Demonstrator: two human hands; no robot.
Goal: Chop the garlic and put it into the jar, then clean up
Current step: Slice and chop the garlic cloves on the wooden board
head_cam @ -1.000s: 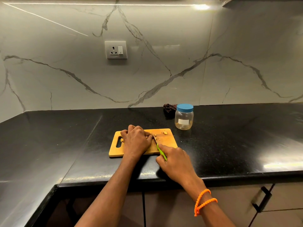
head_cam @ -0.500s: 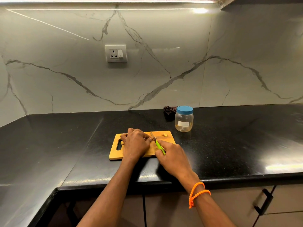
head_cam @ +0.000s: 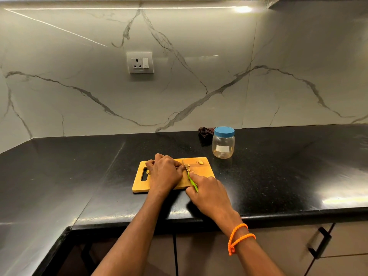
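The right hand [head_cam: 207, 191] keeps its closed grip on the green handle of the knife [head_cam: 191, 179], and over the last second the hand and blade have worked a little further along the cutting board [head_cam: 203, 172], the blade tip now standing just ahead of the grip and touching or nearly touching the board beside the left fingertips. The left hand [head_cam: 165, 173] stays curled, fingers pressing down on the garlic [head_cam: 188, 166] directly to the left of the blade; whether it pinches a clove cannot be determined, since the knuckles hide the contact. Cut pieces lie just right of the blade, with a separate clove [head_cam: 199, 162] further ahead and right. The jar [head_cam: 223, 143] stands well beyond the grip on the table [head_cam: 278, 166], blue lid in place. Assessment: chopping is under way; transfer to the jar and cleanup have not begun.
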